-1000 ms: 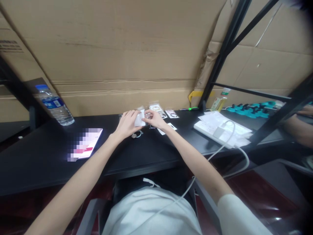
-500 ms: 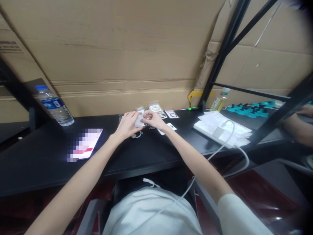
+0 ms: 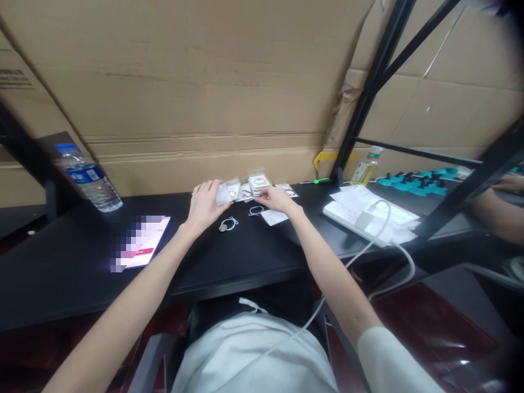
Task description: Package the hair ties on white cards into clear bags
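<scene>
My left hand [image 3: 205, 201] is closed on the edge of a small clear plastic bag [image 3: 223, 194] with something whitish in it. Off to its right, my right hand [image 3: 280, 199] has its fingers drawn together beside a stack of small bagged cards [image 3: 257, 183]; whatever it may hold is too small to make out. Below the right wrist lies a white card [image 3: 273, 218]. A dark thin loop [image 3: 256, 210] and a pale elastic loop with a round piece [image 3: 228, 224] rest on the black table [image 3: 241, 256] between my forearms.
A lit phone [image 3: 145, 243] and a water bottle [image 3: 90, 177] are on the left. To the right stand a power strip [image 3: 347, 218] with papers and a white cable, a bottle of yellow liquid [image 3: 365, 168], and teal pieces [image 3: 417, 183]. Another person's arm [image 3: 497, 213] shows at far right.
My hands have parted: the left shifted a little left with the plastic bag, the right moved right, toward the bagged cards and over the white card. Both loops on the table are now uncovered.
</scene>
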{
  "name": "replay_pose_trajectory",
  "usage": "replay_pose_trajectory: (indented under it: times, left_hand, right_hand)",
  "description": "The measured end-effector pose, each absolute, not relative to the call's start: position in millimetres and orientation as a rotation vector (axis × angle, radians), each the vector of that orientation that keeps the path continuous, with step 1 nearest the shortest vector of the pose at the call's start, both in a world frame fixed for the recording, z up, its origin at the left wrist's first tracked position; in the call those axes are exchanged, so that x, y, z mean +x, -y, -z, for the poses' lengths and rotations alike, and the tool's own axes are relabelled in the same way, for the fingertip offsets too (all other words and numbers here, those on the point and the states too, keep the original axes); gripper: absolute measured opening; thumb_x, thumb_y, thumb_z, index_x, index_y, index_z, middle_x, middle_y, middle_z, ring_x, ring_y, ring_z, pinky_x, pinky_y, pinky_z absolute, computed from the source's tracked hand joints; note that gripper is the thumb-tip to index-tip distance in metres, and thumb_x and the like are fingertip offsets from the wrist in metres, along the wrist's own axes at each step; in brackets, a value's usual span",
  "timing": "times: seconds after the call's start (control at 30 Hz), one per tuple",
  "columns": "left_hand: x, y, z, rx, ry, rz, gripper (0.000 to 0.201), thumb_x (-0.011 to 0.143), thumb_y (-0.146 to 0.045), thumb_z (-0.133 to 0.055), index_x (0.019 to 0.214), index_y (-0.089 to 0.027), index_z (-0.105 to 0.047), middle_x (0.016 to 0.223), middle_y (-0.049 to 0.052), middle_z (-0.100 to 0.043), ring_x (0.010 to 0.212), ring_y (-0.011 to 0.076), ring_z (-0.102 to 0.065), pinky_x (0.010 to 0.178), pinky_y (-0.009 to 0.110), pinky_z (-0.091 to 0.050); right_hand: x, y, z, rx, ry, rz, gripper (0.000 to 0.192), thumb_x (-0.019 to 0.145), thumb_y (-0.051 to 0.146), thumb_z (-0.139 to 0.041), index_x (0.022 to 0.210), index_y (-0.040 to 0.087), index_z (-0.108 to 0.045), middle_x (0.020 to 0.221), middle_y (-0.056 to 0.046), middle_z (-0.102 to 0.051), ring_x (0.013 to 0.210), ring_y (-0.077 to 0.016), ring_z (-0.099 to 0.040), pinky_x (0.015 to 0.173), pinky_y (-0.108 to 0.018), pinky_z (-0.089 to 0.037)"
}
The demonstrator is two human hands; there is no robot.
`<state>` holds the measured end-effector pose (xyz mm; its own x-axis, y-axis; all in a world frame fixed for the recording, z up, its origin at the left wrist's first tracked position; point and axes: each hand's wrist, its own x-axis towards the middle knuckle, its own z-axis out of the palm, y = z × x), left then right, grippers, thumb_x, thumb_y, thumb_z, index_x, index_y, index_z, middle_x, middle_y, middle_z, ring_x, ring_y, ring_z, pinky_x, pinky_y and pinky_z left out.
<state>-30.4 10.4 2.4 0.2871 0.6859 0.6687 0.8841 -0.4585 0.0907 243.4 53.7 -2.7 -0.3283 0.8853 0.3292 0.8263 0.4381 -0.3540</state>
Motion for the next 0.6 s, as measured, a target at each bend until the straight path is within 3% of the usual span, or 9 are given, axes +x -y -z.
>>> replay_pose_trajectory:
  times: [0.17, 0.4, 0.6]
  left_hand:
    - [-29, -10, -2, -2.263, 1.437, 0.942, 0.053, 0.09, -0.049, -0.072, 0.132, -0.021, -0.055, 0.126, 0.014, -0.068, 0.12, 0.0358, -0.062, 0.106, 0.049, -0.044]
    - [-28, -8, -1, -2.29, 1.431, 0.935, 0.056, 0.089, -0.052, -0.071, 0.133, -0.021, -0.054, 0.128, 0.015, -0.068, 0.122, 0.0368, -0.062, 0.105, 0.05, -0.044]
    - [-28, -9, -1, -2.279, 1.471, 0.931, 0.056, 0.088, -0.052, -0.071, 0.133, -0.023, -0.055, 0.126, 0.014, -0.068, 0.12, 0.0368, -0.063, 0.104, 0.051, -0.046]
  right_hand:
    - [238, -57, 12, -1.603, 2.314, -0.18, 0.012, 0.085, 0.029, -0.082, 0.095, 0.022, -0.082, 0.097, -0.009, -0.08, 0.091, -0.0256, -0.073, 0.078, -0.032, -0.051]
    - [231, -65, 19, -1.337, 2.297, -0.266, 0.011, 0.083, 0.026, -0.082, 0.091, 0.022, -0.075, 0.093, -0.004, -0.078, 0.086, -0.0204, -0.071, 0.08, -0.031, -0.05]
    - [223, -56, 13, -1.031, 2.094, -0.48, 0.01, 0.088, 0.028, -0.071, 0.092, 0.022, -0.065, 0.083, -0.001, -0.073, 0.08, -0.0197, -0.07, 0.08, -0.032, -0.052]
